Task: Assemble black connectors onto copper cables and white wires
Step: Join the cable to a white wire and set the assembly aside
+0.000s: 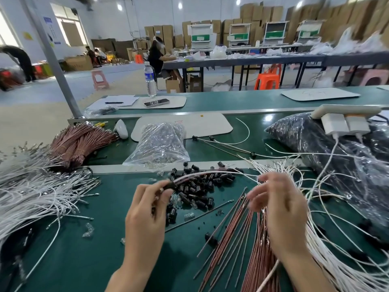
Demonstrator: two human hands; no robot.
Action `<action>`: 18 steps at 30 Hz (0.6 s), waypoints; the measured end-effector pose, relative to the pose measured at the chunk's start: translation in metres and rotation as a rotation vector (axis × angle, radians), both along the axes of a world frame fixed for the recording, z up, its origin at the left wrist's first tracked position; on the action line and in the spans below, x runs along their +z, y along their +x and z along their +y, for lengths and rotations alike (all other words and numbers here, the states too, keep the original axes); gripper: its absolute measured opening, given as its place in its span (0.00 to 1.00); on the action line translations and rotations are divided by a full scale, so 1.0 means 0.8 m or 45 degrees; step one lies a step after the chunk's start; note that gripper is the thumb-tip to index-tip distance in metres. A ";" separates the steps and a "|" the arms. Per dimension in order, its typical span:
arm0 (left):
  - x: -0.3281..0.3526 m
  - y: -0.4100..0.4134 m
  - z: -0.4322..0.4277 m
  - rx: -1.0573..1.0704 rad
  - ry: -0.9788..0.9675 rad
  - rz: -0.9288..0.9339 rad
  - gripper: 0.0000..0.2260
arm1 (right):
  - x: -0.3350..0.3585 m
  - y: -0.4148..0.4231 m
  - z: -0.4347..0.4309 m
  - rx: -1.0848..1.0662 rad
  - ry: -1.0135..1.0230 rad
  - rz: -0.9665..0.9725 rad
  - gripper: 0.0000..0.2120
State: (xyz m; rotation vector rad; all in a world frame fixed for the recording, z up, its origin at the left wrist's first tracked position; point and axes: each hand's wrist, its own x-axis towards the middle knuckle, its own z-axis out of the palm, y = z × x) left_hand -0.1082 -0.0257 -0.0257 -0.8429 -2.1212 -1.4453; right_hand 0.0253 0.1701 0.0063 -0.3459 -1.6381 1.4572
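Nearest, under and just behind the right hand (280, 209), a fan of loose copper cables (231, 234) lies on the green worktop (84, 249), and a thick sweep of white wires (336, 260) runs outside that hand; none of these shows a connector at its tip, so most of the work looks still to do. The hands are apart. The right one hovers with curled fingers over the cable tips, and I cannot tell whether it has pinched one. The left hand (145, 207) pinches a black connector (168, 185), from which a copper cable and white wire (202, 174) arc away toward the right hand, so this piece seems to be in the making or just seated. Between and just beyond the hands sits a heap of loose black connectors (200, 186), plenty left. Far outside the left hand spreads another mass of white wires (27, 197). Beyond the heap, a few finished leads (223, 144) with black ends lie apart, a small done pile by my reckoning. Farther still are a clear bag (160, 142) of small parts, a tied bundle of copper cables (80, 142) beyond the left hand, and a dark-filled bag (315, 140) beyond the right. A white mat (189, 125) bears a red mark and the water bottle (150, 79) a blue label, both too small to read
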 end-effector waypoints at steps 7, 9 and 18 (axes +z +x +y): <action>-0.007 0.025 0.021 -0.261 -0.215 0.102 0.09 | -0.015 -0.024 -0.050 0.567 -0.256 -0.317 0.15; -0.006 0.027 0.022 -0.298 -0.241 0.095 0.11 | -0.011 -0.023 -0.046 0.503 -0.283 -0.237 0.09; -0.003 0.019 0.011 -0.296 -0.223 0.043 0.06 | 0.001 -0.017 -0.018 0.165 -0.472 -0.003 0.08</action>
